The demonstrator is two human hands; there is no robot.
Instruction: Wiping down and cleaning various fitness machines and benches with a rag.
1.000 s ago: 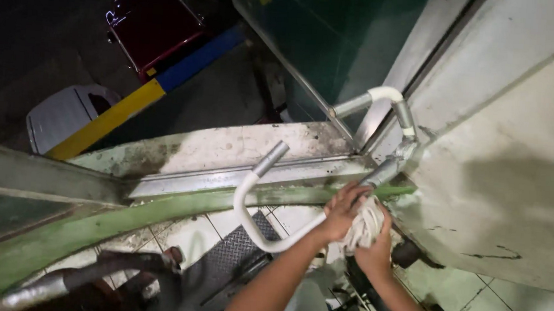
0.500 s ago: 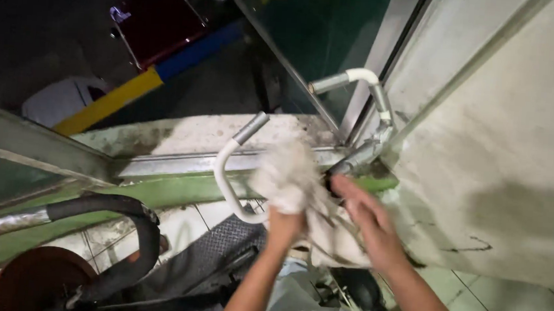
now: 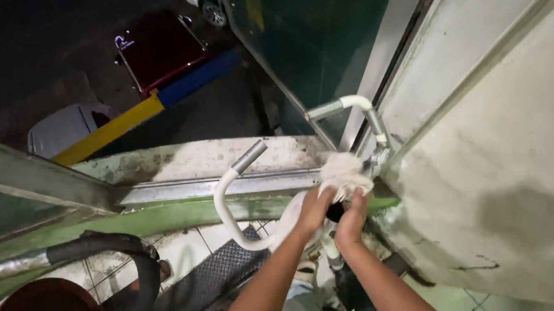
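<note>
Hands (image 3: 333, 213) around white rag (image 3: 343, 172) on curved handlebar (image 3: 225, 197)

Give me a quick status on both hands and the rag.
Left hand and right hand both gripping the white rag. Rag pressed on the white handlebar near its middle. Nothing blocking the hands.

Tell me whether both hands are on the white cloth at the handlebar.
Yes: the left hand and the right hand both press the white cloth against the middle of the white handlebar.
</note>
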